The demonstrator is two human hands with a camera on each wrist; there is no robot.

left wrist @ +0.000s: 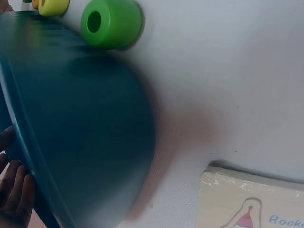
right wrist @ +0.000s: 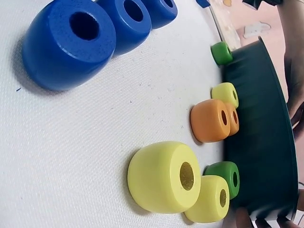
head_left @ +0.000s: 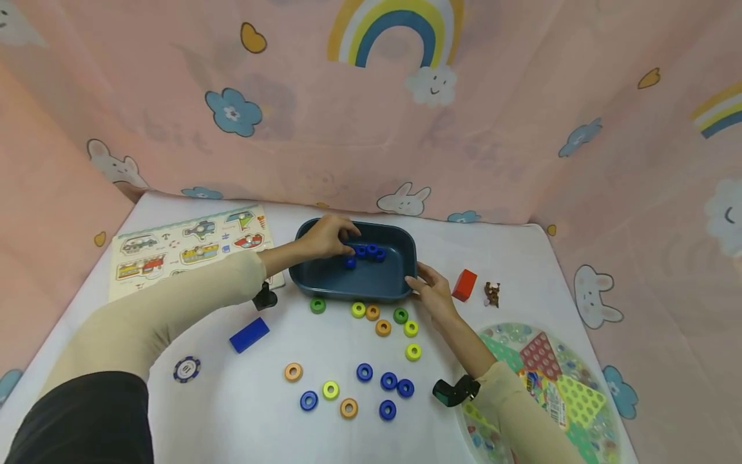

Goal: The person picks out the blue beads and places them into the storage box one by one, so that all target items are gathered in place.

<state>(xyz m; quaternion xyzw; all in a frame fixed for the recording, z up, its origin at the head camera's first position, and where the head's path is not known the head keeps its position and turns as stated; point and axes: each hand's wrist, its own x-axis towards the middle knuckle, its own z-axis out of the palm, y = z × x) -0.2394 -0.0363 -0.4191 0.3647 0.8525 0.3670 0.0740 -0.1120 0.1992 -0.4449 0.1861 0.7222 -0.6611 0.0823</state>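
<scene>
A dark blue tray (head_left: 324,287) stands toward the back of the white table. Several blue beads (head_left: 371,249) lie in it near its middle. My left hand (head_left: 327,237) reaches over the tray's left part, thumb and fingers bent and apart beside the beads, with no bead plainly between them. In the left wrist view its fingers (left wrist: 19,190) show beyond the tray's rim. My right hand (head_left: 431,290) holds the tray's right end, thumb at the rim and fingers against the outer wall. Along the tray's front edge are green beads (head_left: 317,305), yellow beads (head_left: 358,310) and orange beads (head_left: 383,328).
Nearer me lie more blue beads (head_left: 388,381), with orange and yellow ones. A blue block (head_left: 249,335) and a poker chip (head_left: 187,369) are at left, below a picture board (head_left: 191,248). Rightward are a red block (head_left: 464,285), a small brown figure (head_left: 491,294) and a round patterned bag (head_left: 556,386).
</scene>
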